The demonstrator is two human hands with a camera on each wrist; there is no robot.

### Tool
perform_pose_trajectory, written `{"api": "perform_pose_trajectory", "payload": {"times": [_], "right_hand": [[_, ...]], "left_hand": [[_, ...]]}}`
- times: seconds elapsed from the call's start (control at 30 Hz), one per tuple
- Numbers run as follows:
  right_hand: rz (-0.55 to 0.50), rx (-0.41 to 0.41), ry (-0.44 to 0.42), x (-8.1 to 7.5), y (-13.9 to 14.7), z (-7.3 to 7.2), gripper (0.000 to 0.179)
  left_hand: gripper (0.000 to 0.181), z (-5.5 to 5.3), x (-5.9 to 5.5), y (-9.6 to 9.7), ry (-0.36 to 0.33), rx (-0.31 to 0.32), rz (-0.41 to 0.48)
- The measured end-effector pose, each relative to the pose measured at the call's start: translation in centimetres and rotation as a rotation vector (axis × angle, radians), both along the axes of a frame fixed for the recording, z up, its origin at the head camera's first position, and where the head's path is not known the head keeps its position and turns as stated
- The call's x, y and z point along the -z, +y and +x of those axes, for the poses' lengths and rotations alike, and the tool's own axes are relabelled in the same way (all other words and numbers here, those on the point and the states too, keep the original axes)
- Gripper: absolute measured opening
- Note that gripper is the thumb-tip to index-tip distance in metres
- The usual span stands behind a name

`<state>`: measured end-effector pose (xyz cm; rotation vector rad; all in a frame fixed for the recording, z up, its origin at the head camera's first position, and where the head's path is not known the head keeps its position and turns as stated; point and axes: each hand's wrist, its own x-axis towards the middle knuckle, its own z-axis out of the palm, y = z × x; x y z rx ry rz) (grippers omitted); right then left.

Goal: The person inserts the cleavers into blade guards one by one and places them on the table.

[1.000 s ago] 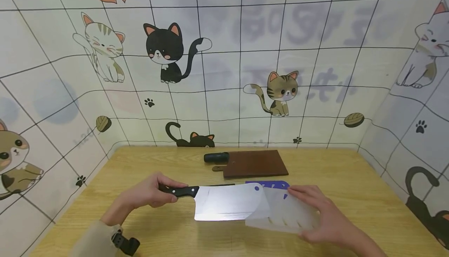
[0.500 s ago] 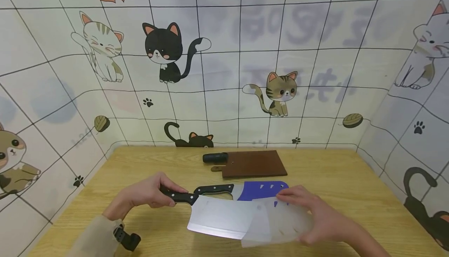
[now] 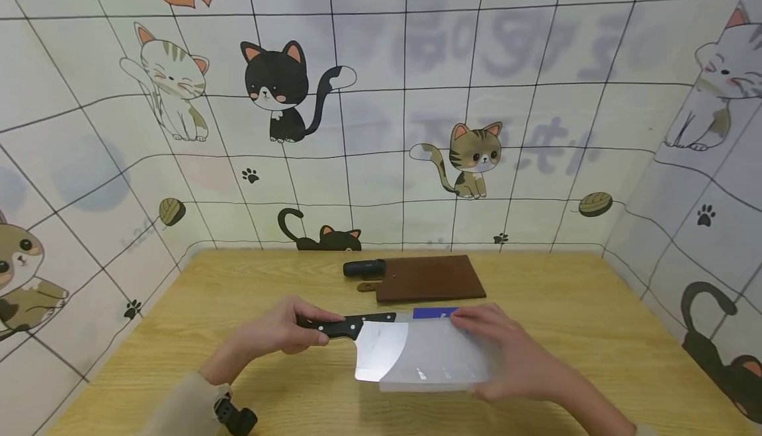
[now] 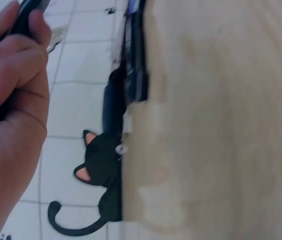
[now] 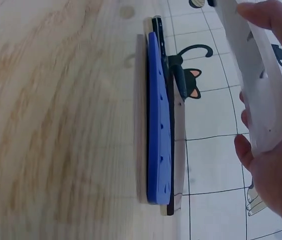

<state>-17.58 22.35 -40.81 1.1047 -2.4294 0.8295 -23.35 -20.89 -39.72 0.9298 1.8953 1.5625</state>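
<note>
My left hand [image 3: 276,330] grips the black riveted handle of a cleaver [image 3: 378,350] above the table. The broad steel blade points right, and most of it lies inside a translucent white blade cover [image 3: 437,358]; only the part near the handle is bare. My right hand [image 3: 514,360] holds this cover at its far end, thumb at the lower edge and fingers along the top. In the right wrist view, the same blade cover [image 5: 263,90] sits between thumb and fingers. The left wrist view shows fingers [image 4: 11,65] curled round the dark handle.
Just behind lies another black-handled knife [image 3: 381,317] in a blue blade cover [image 3: 427,312], partly hidden by the cleaver. Farther back on the wooden table [image 3: 250,277] is a flat brown piece [image 3: 434,278] with a tab and a black handle [image 3: 364,268] at its left.
My hands have come closer together, the right moving left and the left moving right. The cleaver blade has slid deeper into the white cover and is level again after tilting.
</note>
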Motion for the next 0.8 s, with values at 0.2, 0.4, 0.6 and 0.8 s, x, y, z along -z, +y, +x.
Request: {"api": "perform_pose_trajectory", "payload": {"times": [0.2, 0.4, 0.6, 0.8], "right_hand": [[-0.001, 0.136, -0.014, 0.4, -1.3, -0.1, 0.088], [0.018, 0.157, -0.031, 0.5, -1.3, -0.1, 0.088], [0.024, 0.126, -0.043, 0.3, -1.3, -0.2, 0.087], [0.038, 0.106, -0.082, 0.1, -1.2, 0.0, 0.086]], "left_hand": [[0.039, 0.0, 1.4, 1.5, 0.016, -0.051, 0.060], [0.038, 0.1, 1.6, 1.5, 0.037, -0.070, 0.046], [0.038, 0.0, 1.4, 1.3, 0.016, -0.022, 0.066], [0.040, -0.1, 0.6, 1.2, 0.028, 0.044, 0.044]]}}
